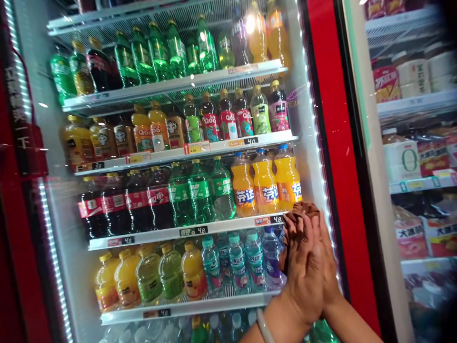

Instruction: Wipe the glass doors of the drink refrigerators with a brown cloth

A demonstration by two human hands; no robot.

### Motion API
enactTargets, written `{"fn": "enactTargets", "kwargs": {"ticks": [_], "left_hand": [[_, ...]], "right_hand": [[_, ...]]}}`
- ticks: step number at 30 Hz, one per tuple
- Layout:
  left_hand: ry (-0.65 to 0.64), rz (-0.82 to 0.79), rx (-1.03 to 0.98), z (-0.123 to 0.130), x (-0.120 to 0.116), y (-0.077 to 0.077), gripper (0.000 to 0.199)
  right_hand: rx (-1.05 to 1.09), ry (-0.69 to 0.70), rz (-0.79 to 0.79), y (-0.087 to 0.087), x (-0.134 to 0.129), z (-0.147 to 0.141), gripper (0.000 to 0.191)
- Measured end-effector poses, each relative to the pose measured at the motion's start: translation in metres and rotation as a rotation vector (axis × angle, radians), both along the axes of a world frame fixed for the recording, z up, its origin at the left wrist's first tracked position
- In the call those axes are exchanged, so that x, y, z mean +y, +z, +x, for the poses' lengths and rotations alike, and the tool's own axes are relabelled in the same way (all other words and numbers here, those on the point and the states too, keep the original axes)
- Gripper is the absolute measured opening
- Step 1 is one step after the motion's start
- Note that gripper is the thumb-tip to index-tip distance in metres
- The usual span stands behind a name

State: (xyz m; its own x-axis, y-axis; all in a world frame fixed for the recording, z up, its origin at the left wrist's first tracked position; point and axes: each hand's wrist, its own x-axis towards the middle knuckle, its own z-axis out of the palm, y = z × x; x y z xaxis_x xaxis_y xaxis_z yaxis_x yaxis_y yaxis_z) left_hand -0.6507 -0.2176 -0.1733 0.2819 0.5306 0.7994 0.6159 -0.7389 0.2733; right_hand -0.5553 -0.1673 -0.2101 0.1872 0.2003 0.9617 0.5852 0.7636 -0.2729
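A crumpled brown cloth (307, 209) is pressed against the glass front of a drinks cooler, at the right side. My left hand (303, 271), with a pale bangle on its wrist, lies flat over the cloth with its fingers stretched upward. Directly beside and partly behind it is my right hand (328, 267), its fingers also pointing up and touching the cloth's right part. Both hands overlap at the palms. Behind the glass, orange soda bottles (267, 186) stand just up and left of the cloth, and a purple-labelled bottle (273, 262) is left of the hands.
Shelves (185, 229) hold rows of green, dark, orange and yellow bottles behind the glass. A red frame (330, 119) runs down the cooler's right edge. Further right stands another shelf unit (421, 183) with packaged goods. Bright light strips line both inner sides.
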Motion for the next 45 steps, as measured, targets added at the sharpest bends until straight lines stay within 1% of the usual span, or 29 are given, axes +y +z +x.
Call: {"fn": "enactTargets", "kwargs": {"ticks": [2,3,4,6,8,10,11,12,13,15,17,19,21,24,26,27,29,31,33,34,35,37,39,40,41,42,43,45], "left_hand": [[-0.045,0.003,0.005,-0.001,-0.001,0.016,0.064],[-0.072,0.024,0.019,-0.002,-0.001,0.027,0.064],[-0.092,0.061,0.035,-0.004,0.000,0.040,0.064],[-0.101,0.190,0.083,-0.009,0.004,0.068,0.059],[-0.040,0.373,0.127,-0.016,0.011,0.094,0.054],[0.084,0.551,0.122,-0.023,0.021,0.115,0.048],[0.156,0.624,0.096,-0.026,0.027,0.123,0.045],[0.223,0.682,0.066,-0.030,0.032,0.128,0.042],[0.277,0.728,0.043,-0.034,0.037,0.133,0.040],[0.347,0.788,0.053,-0.043,0.044,0.138,0.040],[0.385,0.805,0.131,-0.051,0.048,0.144,0.045],[0.415,0.785,0.220,-0.057,0.049,0.153,0.052],[0.448,0.753,0.275,-0.060,0.049,0.166,0.058],[0.522,0.725,0.287,-0.062,0.051,0.182,0.059],[0.559,0.720,0.315,-0.063,0.052,0.186,0.059],[0.572,0.720,0.329,-0.063,0.052,0.185,0.059],[0.591,0.726,0.346,-0.062,0.053,0.181,0.058],[0.599,0.735,0.345,-0.061,0.055,0.177,0.059],[0.594,0.739,0.346,-0.060,0.057,0.174,0.061],[0.586,0.740,0.346,-0.059,0.059,0.173,0.062],[0.576,0.740,0.343,-0.059,0.060,0.173,0.063],[0.550,0.739,0.321,-0.059,0.060,0.174,0.065],[0.533,0.741,0.266,-0.061,0.058,0.175,0.066],[0.529,0.745,0.230,-0.062,0.056,0.175,0.066],[0.527,0.754,0.197,-0.064,0.055,0.175,0.066],[0.524,0.762,0.174,-0.066,0.053,0.174,0.065],[0.519,0.769,0.165,-0.068,0.052,0.173,0.065],[0.509,0.771,0.187,-0.071,0.050,0.169,0.064]], "right_hand": [[0.019,-0.083,0.045,0.004,0.010,0.001,0.065],[0.011,-0.129,0.085,0.011,0.016,0.004,0.068],[-0.005,-0.176,0.137,0.020,0.022,0.006,0.069],[-0.056,-0.248,0.243,0.049,0.031,0.011,0.071],[-0.091,-0.263,0.284,0.084,0.036,0.010,0.069],[-0.096,-0.237,0.278,0.117,0.035,0.004,0.064],[-0.098,-0.220,0.279,0.129,0.033,0.000,0.063],[-0.108,-0.207,0.295,0.137,0.031,-0.004,0.062],[-0.140,-0.195,0.325,0.141,0.028,-0.007,0.063],[-0.263,-0.178,0.392,0.138,0.024,-0.007,0.068],[-0.390,-0.166,0.442,0.129,0.022,0.000,0.072],[-0.426,-0.175,0.454,0.128,0.024,0.012,0.069],[-0.370,-0.200,0.446,0.140,0.028,0.018,0.061],[-0.229,-0.226,0.434,0.172,0.033,0.010,0.049],[-0.193,-0.225,0.436,0.187,0.033,-0.004,0.042],[-0.204,-0.218,0.443,0.190,0.032,-0.009,0.041],[-0.265,-0.186,0.468,0.184,0.029,-0.012,0.042],[-0.358,-0.142,0.482,0.172,0.027,-0.001,0.045],[-0.421,-0.134,0.475,0.165,0.029,0.019,0.047],[-0.410,-0.156,0.474,0.166,0.031,0.029,0.044],[-0.364,-0.189,0.474,0.171,0.034,0.037,0.040],[-0.207,-0.263,0.470,0.191,0.039,0.042,0.030],[-0.109,-0.296,0.459,0.214,0.041,0.030,0.025],[-0.116,-0.290,0.456,0.222,0.040,0.019,0.025],[-0.153,-0.272,0.464,0.227,0.038,0.007,0.026],[-0.212,-0.242,0.482,0.228,0.035,-0.005,0.029],[-0.281,-0.207,0.503,0.225,0.032,-0.016,0.033],[-0.415,-0.147,0.552,0.210,0.026,-0.025,0.040]]}}
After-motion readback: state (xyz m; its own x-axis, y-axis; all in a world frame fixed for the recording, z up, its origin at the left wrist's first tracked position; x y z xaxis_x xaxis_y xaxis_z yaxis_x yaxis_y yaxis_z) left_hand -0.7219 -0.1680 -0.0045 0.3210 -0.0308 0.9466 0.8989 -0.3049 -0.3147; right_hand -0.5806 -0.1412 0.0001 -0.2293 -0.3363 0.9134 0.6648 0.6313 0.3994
